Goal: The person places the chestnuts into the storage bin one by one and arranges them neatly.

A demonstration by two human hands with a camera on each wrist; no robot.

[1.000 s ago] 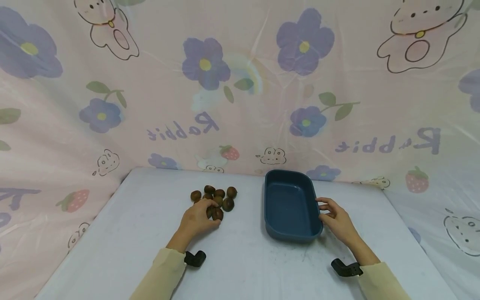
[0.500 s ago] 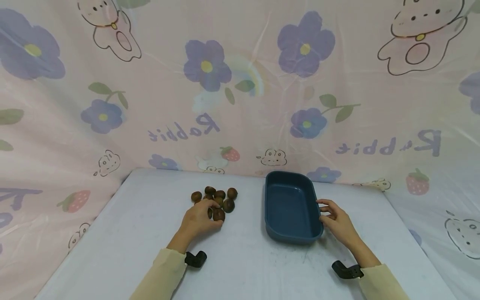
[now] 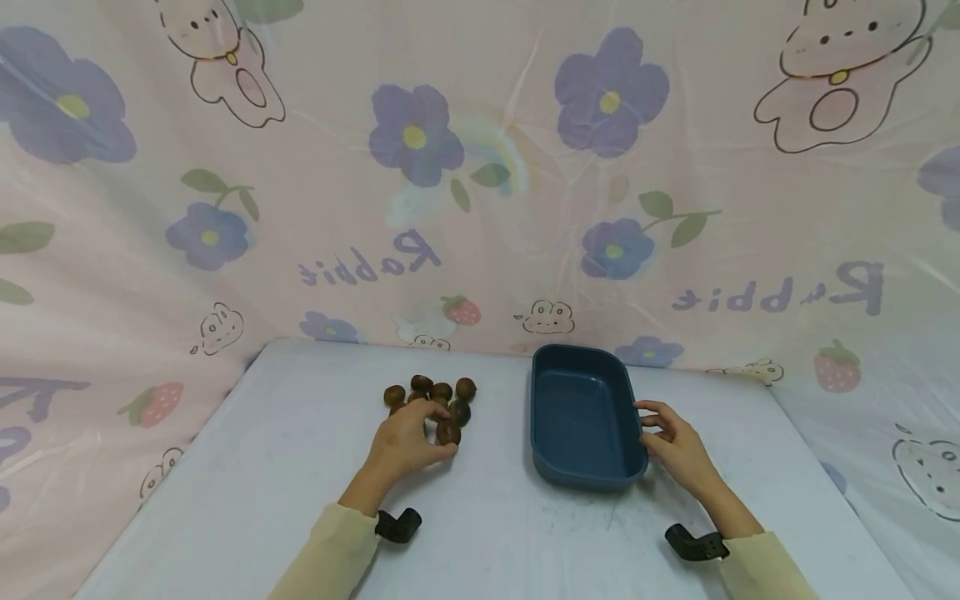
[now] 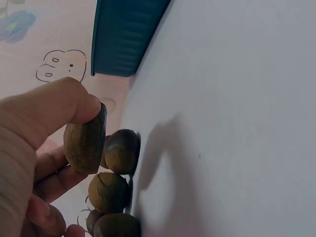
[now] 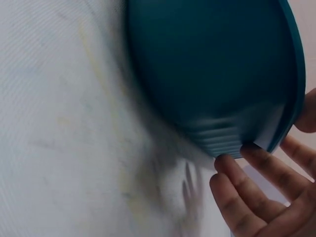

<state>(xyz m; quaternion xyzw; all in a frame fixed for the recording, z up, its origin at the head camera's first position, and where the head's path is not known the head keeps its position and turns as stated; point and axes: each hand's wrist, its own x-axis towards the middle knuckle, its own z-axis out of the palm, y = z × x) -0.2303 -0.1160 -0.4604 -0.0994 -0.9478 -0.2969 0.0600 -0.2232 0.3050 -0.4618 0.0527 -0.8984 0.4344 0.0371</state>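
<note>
A person's left hand (image 3: 405, 443) pinches a brown chestnut (image 3: 448, 433) between thumb and forefinger, the nut held just clear of the tabletop (image 3: 480, 533) in the left wrist view, where the hand's shadow falls across the white surface. The right hand (image 3: 679, 443), its fingers relaxed and closed around nothing, touches the outer side of a deep blue container (image 3: 581, 417) on the side facing the tabletop's right edge. In the right wrist view, fingertips lie along the container's wall, close to a ribbed patch.

Just beyond the left hand, the other chestnuts (image 3: 460, 412) sit in a loose cluster left of the middle of the tabletop, toward its far edge; some are partly hidden behind the fingers. The container, rectangular with rounded corners, stands upright right of the middle, its far end close to the far edge, well apart from the nuts.

Both wrists carry black bands (image 3: 696, 543) below pale yellow sleeves (image 3: 330, 550), which reach in from the near edge. Behind the far edge hangs a pink cloth (image 3: 517, 225) printed with purple flowers, strawberries, rabbits and the word "Rabbit" in mirror writing.
</note>
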